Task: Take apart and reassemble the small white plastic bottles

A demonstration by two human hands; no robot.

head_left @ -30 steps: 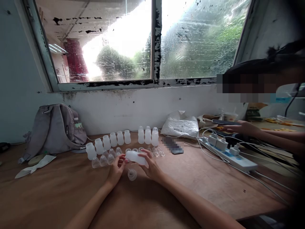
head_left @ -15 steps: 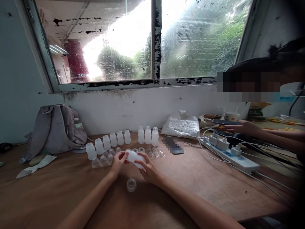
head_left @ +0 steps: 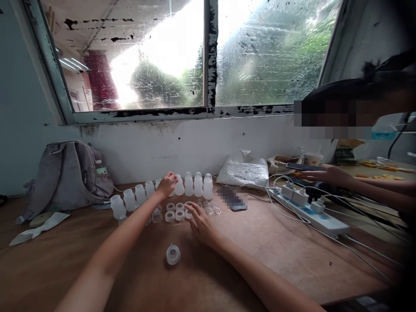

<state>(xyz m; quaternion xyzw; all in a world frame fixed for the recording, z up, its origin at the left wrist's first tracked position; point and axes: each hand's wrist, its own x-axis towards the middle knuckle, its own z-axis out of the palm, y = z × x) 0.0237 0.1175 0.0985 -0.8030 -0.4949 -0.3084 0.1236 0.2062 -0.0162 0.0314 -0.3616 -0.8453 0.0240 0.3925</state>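
My left hand [head_left: 167, 183] reaches to the back row, its fingers closed at the upper side of a frosted white baby bottle [head_left: 179, 186] that stands upright. Left of it stand several open frosted bottles [head_left: 129, 200], partly behind my arm. To its right are three bottles with clear caps [head_left: 198, 185]. My right hand [head_left: 202, 223] has its fingers stretched over white screw rings [head_left: 180, 215], covering some of them. Thin clear rings [head_left: 208, 211] lie just beyond that hand. Clear caps [head_left: 157, 215] sit by my left forearm. Nearer me stands a clear nipple-like piece [head_left: 173, 255].
A grey backpack [head_left: 69, 177] and a white strip [head_left: 40, 227] lie on the left. A silver bag [head_left: 243, 169], a phone [head_left: 237, 203] and a power strip [head_left: 312, 212] with cables are on the right. Another person's hand [head_left: 331, 175] holds a phone there.
The bottle that both hands held is now upright in the back row, with my left hand at it. My right hand has come down over the white rings. The view has shifted slightly.
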